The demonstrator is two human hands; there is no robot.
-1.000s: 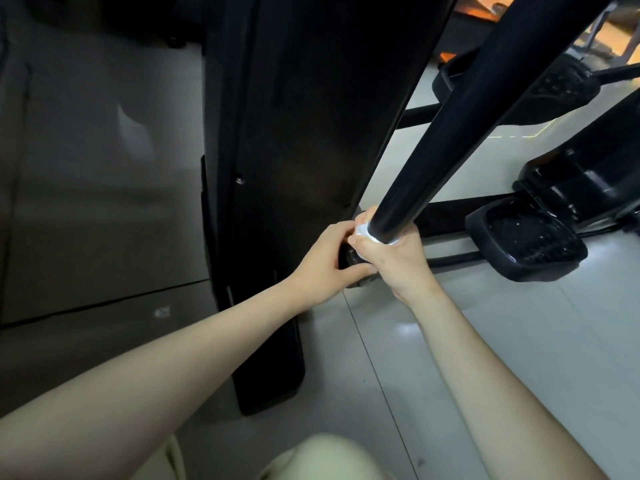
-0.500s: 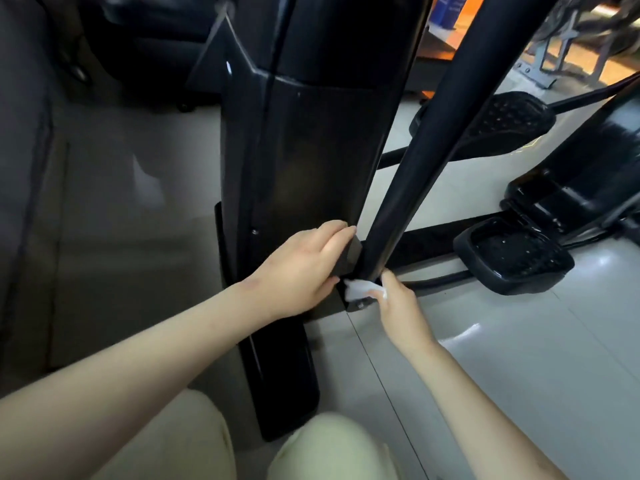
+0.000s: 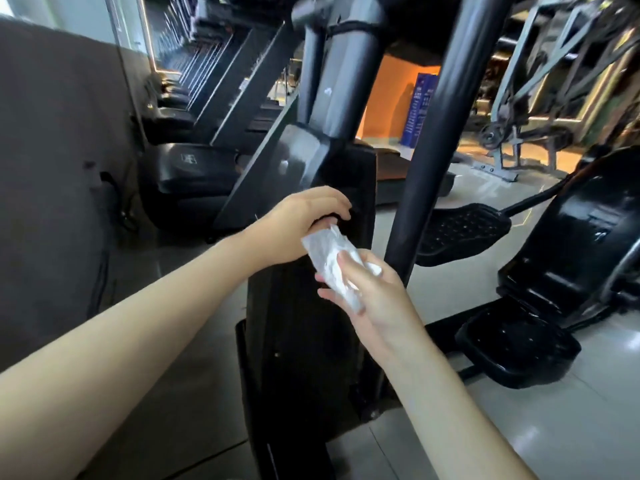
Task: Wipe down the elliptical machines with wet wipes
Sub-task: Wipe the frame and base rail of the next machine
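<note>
A black elliptical machine fills the middle of the head view, with its flat housing (image 3: 311, 341) in front of me and a slanted black arm tube (image 3: 429, 150) to the right. My right hand (image 3: 374, 296) holds a crumpled white wet wipe (image 3: 329, 261) in front of the housing, thumb pressed on top of it. My left hand (image 3: 298, 223) is just above, its curled fingers at the wipe's upper end. Neither hand touches the machine.
Two black foot pedals (image 3: 464, 230) (image 3: 516, 348) sit to the right over pale floor tiles. A row of treadmills (image 3: 194, 168) runs back on the left beside a grey wall. Weight machines (image 3: 526, 109) stand at the far right.
My right hand has come up from the base of the arm tube with the wipe. My left hand has left the housing edge and met the wipe. My view has tilted upward.
</note>
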